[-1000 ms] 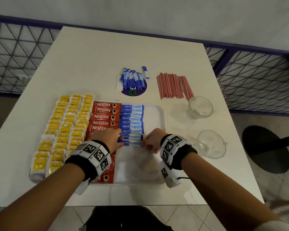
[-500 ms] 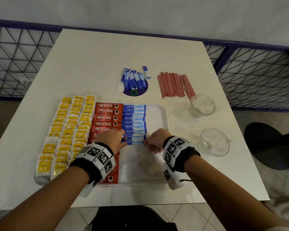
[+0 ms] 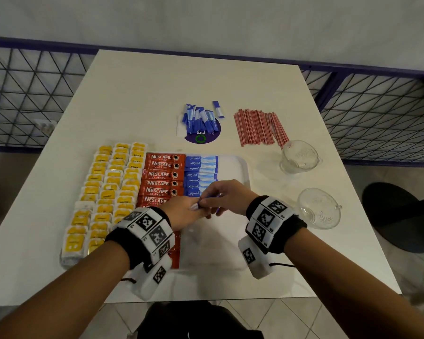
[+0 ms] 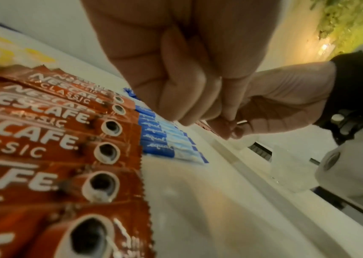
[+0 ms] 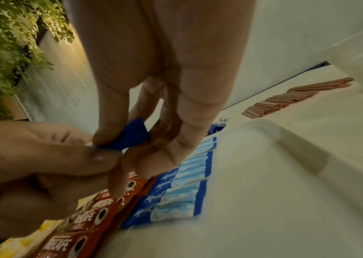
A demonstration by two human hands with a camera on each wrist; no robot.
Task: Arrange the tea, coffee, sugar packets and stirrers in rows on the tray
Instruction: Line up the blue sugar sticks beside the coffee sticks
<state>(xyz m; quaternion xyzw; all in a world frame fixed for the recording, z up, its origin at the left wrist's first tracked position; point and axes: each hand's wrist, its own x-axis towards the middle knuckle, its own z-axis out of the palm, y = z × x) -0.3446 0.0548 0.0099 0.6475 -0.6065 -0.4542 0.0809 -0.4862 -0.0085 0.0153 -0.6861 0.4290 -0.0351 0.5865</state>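
Observation:
A white tray holds a column of red coffee sachets and a column of blue sugar packets. Rows of yellow tea bags lie along its left side. Both hands meet just above the near end of the sugar column. My right hand pinches one end of a blue sugar packet. My left hand, fingers curled, pinches the other end. Loose sugar packets and red stirrers lie on the table beyond the tray.
Two glass cups stand right of the tray. A purple sticker lies under the loose sugar pile. The near half of the tray is bare. Metal mesh railings flank the table, and its right edge is close to the cups.
Both hands were down on the sugar column, at the ends of a packet. Now they have risen slightly and come together, pinching a packet between them.

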